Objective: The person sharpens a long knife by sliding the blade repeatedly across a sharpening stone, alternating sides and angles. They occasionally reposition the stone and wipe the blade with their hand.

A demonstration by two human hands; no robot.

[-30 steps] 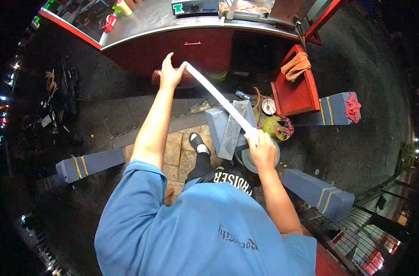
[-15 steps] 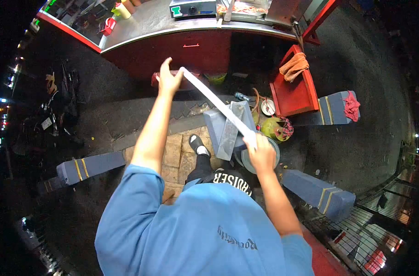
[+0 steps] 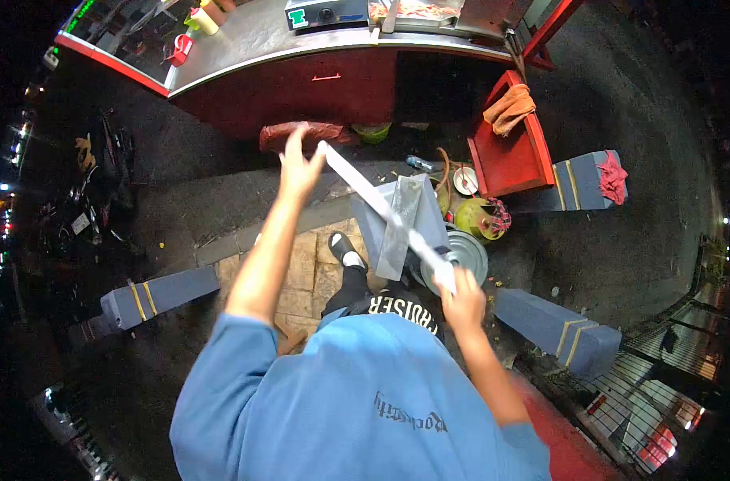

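Observation:
A long, narrow white strip (image 3: 358,183), limp like folded cloth or plastic, stretches slantwise between my two hands. At its upper end, my left hand (image 3: 300,170) holds it by the thumb, with some fingers pointing up and away. My right hand (image 3: 465,303) is closed on its lower end, close to my body. Near that hand the strip is kinked and slightly blurred. Beneath it stands a grey stool or bench (image 3: 417,212), with a round metal lid or pot (image 3: 467,255) beside it, partly hidden.
Ahead is a red counter (image 3: 285,92) with a metal top and a tray of food (image 3: 425,12). To the right stand a red open box (image 3: 513,160) with an orange cloth (image 3: 509,110) and a yellow-green gas cylinder (image 3: 473,218). Grey benches (image 3: 168,293) lie around.
The strip has gone from smooth and taut to kinked near its lower end. My right hand has moved lower and slightly right; my left hand is a little lower.

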